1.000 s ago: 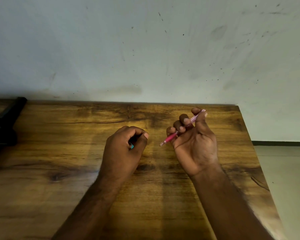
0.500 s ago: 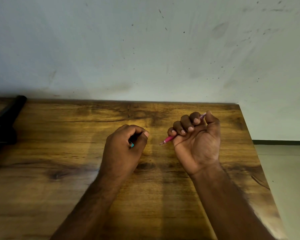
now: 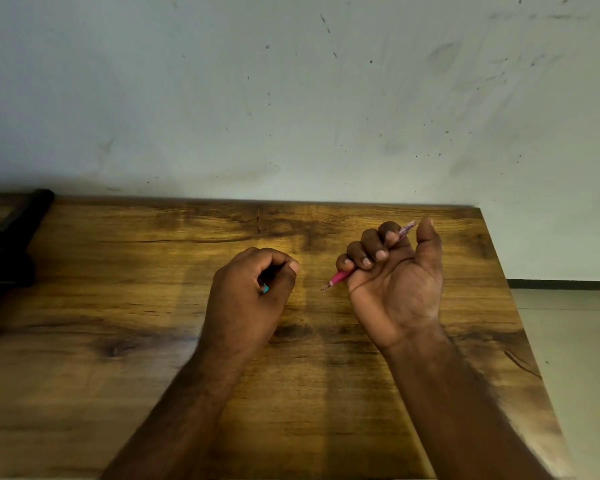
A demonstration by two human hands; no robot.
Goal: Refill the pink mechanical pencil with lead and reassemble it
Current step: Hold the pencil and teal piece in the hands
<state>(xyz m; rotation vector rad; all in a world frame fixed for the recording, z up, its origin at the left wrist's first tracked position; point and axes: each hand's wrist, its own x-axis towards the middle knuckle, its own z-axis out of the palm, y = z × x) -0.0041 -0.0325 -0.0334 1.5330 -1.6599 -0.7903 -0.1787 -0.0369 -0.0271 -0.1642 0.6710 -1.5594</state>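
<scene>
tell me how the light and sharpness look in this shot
Head view: a warm bright patch lights the wooden table between the hands, edges falling dim; forearms at the bottom look smeared; the pink pencil stays fairly sharp; the table's edges bow from the wide lens.

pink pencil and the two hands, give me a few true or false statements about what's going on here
1. The right hand grips the pink pencil in curled fingers. True.
2. The pencil lies flat on the wooden table. False: it is held in the right hand, its tip poking out toward the left hand.
3. The left hand is closed round a small teal thing. True.
4. The right thumb presses on the pencil's back end. False: the thumb stands apart from it.
5. The two hands touch each other. False: bare table shows between them.
</scene>
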